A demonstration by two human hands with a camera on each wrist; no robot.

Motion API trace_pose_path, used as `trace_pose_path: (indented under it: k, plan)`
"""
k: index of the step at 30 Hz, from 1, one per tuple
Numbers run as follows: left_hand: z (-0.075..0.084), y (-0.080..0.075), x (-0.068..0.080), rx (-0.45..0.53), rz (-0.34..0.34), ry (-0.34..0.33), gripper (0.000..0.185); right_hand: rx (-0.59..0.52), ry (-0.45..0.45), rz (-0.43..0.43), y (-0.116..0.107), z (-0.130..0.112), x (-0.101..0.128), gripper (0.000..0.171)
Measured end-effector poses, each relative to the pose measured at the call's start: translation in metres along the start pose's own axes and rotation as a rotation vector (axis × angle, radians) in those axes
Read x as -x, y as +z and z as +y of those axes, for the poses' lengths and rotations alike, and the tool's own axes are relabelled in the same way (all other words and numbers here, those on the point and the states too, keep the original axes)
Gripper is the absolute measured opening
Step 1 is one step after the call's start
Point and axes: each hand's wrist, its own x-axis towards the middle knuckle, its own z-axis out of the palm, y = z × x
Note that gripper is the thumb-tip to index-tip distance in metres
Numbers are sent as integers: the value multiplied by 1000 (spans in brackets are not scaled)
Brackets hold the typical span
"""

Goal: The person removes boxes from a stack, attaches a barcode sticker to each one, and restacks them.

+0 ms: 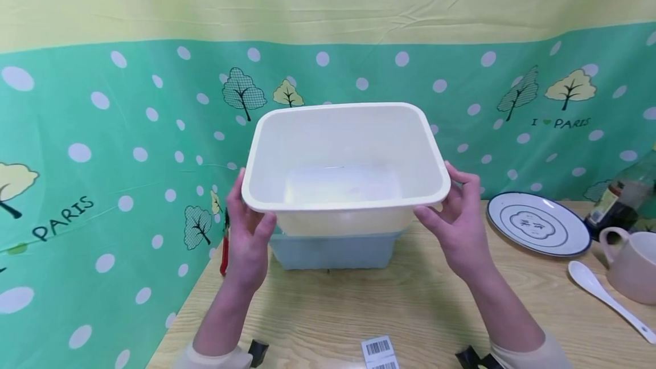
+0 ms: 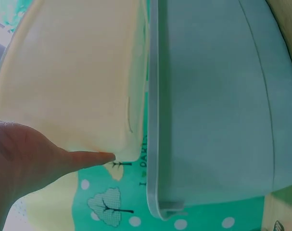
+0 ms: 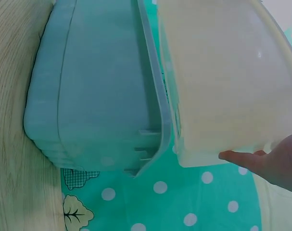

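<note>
Two hands [image 1: 251, 241] [image 1: 458, 229] hold one cream tub [image 1: 343, 158] over one blue tub [image 1: 333, 249].

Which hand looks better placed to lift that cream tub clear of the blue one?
Neither alone, probably. The left hand grips the cream tub at its left rim, the right hand at its right. It sits partly inside the blue tub, so an even two-handed lift seems safest.
</note>
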Motion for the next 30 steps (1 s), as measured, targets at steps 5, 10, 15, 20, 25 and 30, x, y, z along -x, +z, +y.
trace_pose_path:
  k: [5, 10, 15, 20, 25, 30]
  plan:
    - [-2, 8, 1, -2, 5, -45, 74, 6, 2, 17, -8, -7, 5, 65]
    - [-3, 15, 2, -44, 8, -88, 77, 12, 7, 35, -17, -14, 11, 70]
    - [-2, 27, 0, -54, 1, -105, 80, 56, 13, 30, -27, -23, 15, 79]
    - [-5, 44, -2, -5, -5, -102, 78, 105, 6, 52, -39, -33, 19, 81]
    - [-13, 61, -4, 33, -32, -101, 79, 123, 22, 82, -54, -40, 27, 84]
    - [-19, 79, -5, 47, -67, -108, 81, 145, 16, 112, -69, -47, 34, 86]
